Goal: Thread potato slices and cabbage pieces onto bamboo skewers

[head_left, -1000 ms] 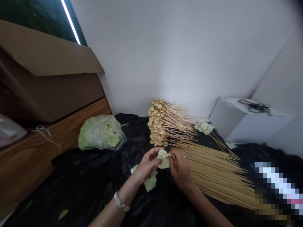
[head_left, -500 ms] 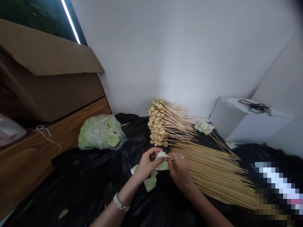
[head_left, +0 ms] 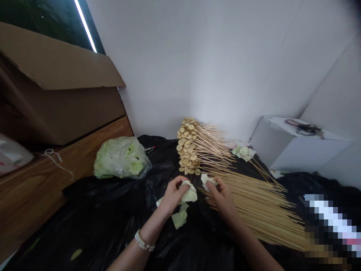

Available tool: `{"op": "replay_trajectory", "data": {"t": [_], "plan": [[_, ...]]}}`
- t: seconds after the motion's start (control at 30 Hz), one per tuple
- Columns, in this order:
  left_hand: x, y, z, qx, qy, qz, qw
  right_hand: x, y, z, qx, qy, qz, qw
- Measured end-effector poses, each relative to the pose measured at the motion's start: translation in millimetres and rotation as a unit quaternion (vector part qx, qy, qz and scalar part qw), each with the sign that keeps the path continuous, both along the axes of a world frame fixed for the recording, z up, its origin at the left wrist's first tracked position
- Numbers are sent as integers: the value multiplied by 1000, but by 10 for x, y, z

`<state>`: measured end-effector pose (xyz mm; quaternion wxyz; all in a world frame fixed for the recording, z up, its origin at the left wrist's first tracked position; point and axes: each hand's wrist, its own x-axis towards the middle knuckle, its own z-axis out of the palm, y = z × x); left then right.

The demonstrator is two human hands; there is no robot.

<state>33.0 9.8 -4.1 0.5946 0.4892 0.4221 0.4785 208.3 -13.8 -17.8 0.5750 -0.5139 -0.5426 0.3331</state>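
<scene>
My left hand [head_left: 172,195] is closed on a pale green cabbage leaf piece [head_left: 189,194], held above the black plastic sheet [head_left: 113,222]. My right hand [head_left: 221,195] pinches a smaller torn-off piece of cabbage [head_left: 207,180] just to the right, over the near ends of a pile of bare bamboo skewers [head_left: 254,205]. More loose leaf pieces [head_left: 179,218] lie on the sheet below my left hand. A beaded bracelet [head_left: 143,242] is on my left wrist.
Behind the hands lies a stack of skewers loaded with round tan slices [head_left: 187,146]. A cabbage in a clear bag [head_left: 121,158] lies at left beside a wooden ledge [head_left: 42,177] and cardboard box [head_left: 56,86]. Leaf skewers [head_left: 244,151] and a white box [head_left: 293,146] are at right.
The hands, together on one leaf a second ago, have pulled apart. The leaf is now in two pieces, the smaller one carried right with my right hand.
</scene>
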Motion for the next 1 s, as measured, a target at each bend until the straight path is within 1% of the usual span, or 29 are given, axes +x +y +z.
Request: {"op": "replay_trajectory", "data": {"t": [0.07,0.1,0.17,0.2,0.23,0.3,0.33,0.4,0.43,0.5,0.6,0.7,0.77,0.83,0.9,0.93,1.0], "plan": [[-27,20,11,-48,-67,11,997,40,22,18,-15,32,-11,999],[-38,26,19,-79,-106,5,991,47,23,21,-13,24,-19,999],[-51,24,33,-138,-165,-19,976,31,1,12,25,-46,-37,998],[-50,16,38,-156,-175,-36,971,12,-18,1,63,-104,-43,992],[-44,4,41,-164,-175,-52,969,-11,-39,-14,110,-168,-48,978],[-20,-29,39,-167,-151,-78,971,-57,-82,-50,208,-285,-48,934],[-5,-45,35,-165,-136,-83,973,-74,-99,-69,246,-329,-44,910],[26,-70,25,-162,-114,-74,977,-94,-119,-100,290,-389,-37,873],[38,-75,19,-160,-109,-63,979,-96,-122,-110,296,-409,-33,862],[50,-69,12,-162,-113,-47,979,-90,-116,-118,288,-434,-36,853],[44,-33,10,-176,-134,-47,974,-76,-95,-102,263,-440,-56,857],[25,-13,23,-174,-145,-44,973,-68,-81,-79,256,-420,-88,866],[16,-24,40,-168,-158,-51,972,-65,-81,-73,257,-416,-99,866],[12,-53,57,-167,-177,-82,967,-69,-93,-76,257,-431,-92,860],[18,-82,64,-164,-179,-108,964,-87,-114,-86,257,-454,-68,851],[24,-92,60,-160,-170,-106,967,-101,-126,-90,256,-464,-50,847],[41,-95,41,-145,-142,-71,977,-130,-144,-94,254,-471,-10,845]]}}
